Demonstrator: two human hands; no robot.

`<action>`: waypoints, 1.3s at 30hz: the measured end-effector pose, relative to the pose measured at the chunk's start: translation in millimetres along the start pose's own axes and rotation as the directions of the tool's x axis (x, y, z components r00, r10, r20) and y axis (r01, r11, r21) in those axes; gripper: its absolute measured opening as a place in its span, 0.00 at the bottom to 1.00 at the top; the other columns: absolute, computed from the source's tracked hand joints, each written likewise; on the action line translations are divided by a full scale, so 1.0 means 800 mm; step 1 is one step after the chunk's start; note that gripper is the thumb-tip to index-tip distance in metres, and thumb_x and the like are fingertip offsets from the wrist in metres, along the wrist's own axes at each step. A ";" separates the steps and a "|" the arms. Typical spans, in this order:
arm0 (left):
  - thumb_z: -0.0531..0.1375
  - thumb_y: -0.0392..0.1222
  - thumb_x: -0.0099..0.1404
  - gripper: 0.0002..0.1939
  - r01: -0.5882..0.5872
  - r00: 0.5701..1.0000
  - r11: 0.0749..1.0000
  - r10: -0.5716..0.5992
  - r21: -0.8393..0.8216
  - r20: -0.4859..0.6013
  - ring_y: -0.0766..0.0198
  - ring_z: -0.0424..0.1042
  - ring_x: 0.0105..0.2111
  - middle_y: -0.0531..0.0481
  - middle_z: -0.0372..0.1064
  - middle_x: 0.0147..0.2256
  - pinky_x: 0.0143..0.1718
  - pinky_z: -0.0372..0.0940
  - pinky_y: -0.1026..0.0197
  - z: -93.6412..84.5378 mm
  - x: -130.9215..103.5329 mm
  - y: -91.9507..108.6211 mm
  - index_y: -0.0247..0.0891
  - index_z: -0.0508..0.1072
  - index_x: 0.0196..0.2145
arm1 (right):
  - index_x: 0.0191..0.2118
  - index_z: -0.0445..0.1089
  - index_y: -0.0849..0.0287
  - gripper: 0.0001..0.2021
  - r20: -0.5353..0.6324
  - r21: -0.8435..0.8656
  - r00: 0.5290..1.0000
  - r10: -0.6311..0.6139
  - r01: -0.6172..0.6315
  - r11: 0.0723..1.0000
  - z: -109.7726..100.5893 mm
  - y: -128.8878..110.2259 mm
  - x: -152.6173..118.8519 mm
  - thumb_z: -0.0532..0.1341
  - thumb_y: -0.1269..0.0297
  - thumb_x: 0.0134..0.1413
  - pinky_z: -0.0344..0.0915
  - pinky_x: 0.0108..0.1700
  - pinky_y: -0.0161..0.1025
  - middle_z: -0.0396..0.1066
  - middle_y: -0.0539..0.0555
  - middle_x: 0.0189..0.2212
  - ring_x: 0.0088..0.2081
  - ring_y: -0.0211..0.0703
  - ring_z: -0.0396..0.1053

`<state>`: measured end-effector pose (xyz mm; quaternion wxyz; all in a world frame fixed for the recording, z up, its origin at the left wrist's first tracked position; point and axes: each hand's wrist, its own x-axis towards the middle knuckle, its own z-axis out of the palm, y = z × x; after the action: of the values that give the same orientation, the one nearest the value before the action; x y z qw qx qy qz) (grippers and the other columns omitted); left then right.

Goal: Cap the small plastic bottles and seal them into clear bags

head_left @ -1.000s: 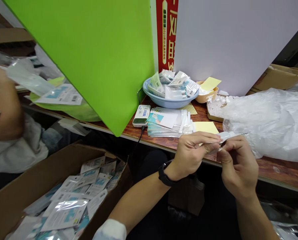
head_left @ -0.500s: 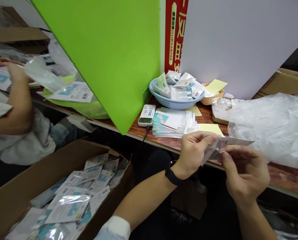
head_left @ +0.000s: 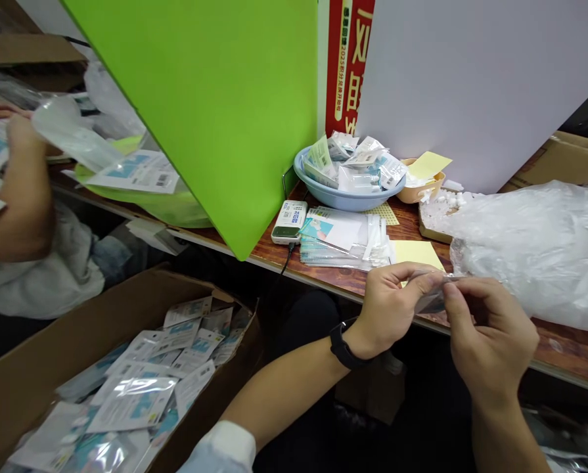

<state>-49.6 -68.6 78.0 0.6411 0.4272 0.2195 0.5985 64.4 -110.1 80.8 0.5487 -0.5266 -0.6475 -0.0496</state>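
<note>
At the near edge, a pale sleeve with a white cuff is worn on the left arm; to its left, a long brown cardboard box is loosely filled with flat clear packets bearing white-and-teal cards; a black band is worn on the left wrist.

Over the table's front edge, a small greyish, clear plastic packet is held between the two hands; it is gripped by the left hand between thumb and bent fingers, and its right end is pinched by the right hand between thumb and forefinger; most of it is hidden by the fingers.

On the reddish-brown wooden tabletop, a yellow paper sheet is partly covered by the left hand in view; beside it are laid a stack of clear sleeves with teal-and-white cards and a white device with a dark screen; at the right, a large translucent plastic bag is spread; farther back, a pale-blue round plastic basin is heaped with packets, and a small orange bowl is placed beside it.
</note>
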 end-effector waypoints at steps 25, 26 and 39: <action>0.69 0.46 0.56 0.10 -0.013 0.999 0.998 0.014 -0.064 0.028 0.65 0.72 0.33 0.49 0.74 0.32 0.40 0.68 0.62 -0.002 0.003 -0.006 0.37 0.79 0.27 | 0.30 0.72 0.58 0.06 0.016 0.087 0.987 0.163 -0.164 0.983 0.005 0.003 0.007 0.64 0.64 0.57 0.63 0.26 0.36 0.71 0.49 0.26 0.23 0.35 0.65; 0.69 0.46 0.55 0.10 -0.012 1.000 0.998 0.013 -0.069 0.016 0.65 0.72 0.33 0.49 0.74 0.32 0.39 0.68 0.62 -0.002 0.003 -0.005 0.36 0.79 0.28 | 0.30 0.72 0.58 0.06 0.017 0.089 0.987 0.162 -0.163 0.983 0.005 0.004 0.008 0.64 0.64 0.57 0.63 0.27 0.36 0.71 0.49 0.26 0.23 0.36 0.66; 0.68 0.48 0.55 0.13 0.080 0.997 0.997 -0.080 -0.015 -0.013 0.65 0.72 0.32 0.49 0.75 0.29 0.39 0.68 0.62 -0.003 0.005 0.000 0.34 0.79 0.29 | 0.29 0.72 0.58 0.11 0.035 0.036 0.975 0.221 -0.222 0.974 0.011 0.018 0.007 0.63 0.57 0.58 0.64 0.27 0.38 0.70 0.49 0.23 0.23 0.37 0.66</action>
<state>-51.0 -63.9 77.5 0.6661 0.4095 0.2363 0.5769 70.1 -95.0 74.3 0.5513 -0.5852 -0.5937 0.0328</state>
